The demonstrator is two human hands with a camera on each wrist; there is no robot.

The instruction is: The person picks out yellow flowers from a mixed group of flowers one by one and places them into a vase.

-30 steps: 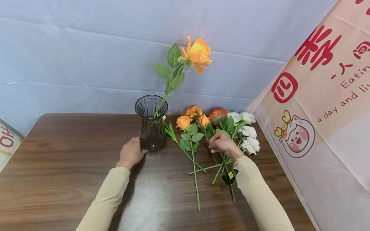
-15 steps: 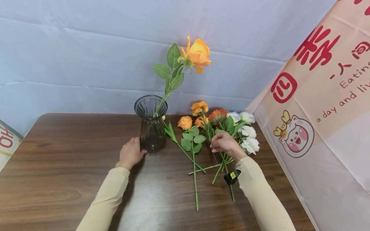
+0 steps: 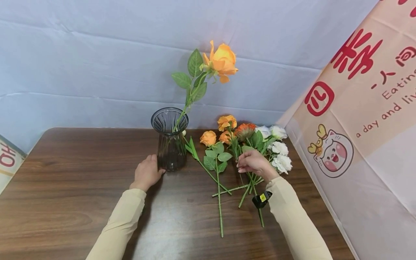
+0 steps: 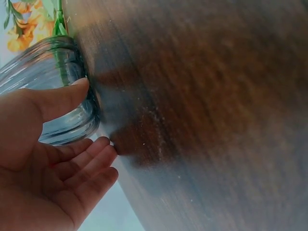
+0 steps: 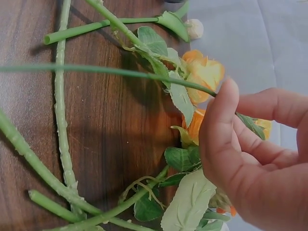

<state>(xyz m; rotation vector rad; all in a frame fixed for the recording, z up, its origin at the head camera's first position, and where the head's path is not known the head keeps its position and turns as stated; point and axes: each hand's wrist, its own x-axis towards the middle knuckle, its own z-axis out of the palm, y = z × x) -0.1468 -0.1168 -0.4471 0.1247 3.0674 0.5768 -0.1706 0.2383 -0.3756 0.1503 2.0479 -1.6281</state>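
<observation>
A smoked-glass vase (image 3: pixel 172 153) stands upright near the table's back edge, one tall orange rose (image 3: pixel 223 61) leaning right out of its mouth. Low on its left side rests my left hand (image 3: pixel 146 172); in the left wrist view the thumb and fingers (image 4: pixel 91 156) lie on either side of the glass base. Among the flowers to the right, my right hand (image 3: pixel 255 164) pinches the thin green stem (image 5: pixel 130 72) of an orange flower (image 3: pixel 226 122) between thumb and fingertips. That bloom is raised a little above the other orange ones.
Right of the vase lie a shorter orange rose (image 3: pixel 208 138), a green stem with a white bud (image 3: pixel 195 150), an orange-red flower (image 3: pixel 245 130) and several white flowers (image 3: pixel 281 159), their stems crossing. A pale cloth backdrop (image 3: pixel 97 72) rises behind the table (image 3: pixel 74 202).
My right hand has shifted slightly right, and the pinched orange flower has risen and moved right. The shorter orange rose was nudged a little. My left hand and the vase are nearly still.
</observation>
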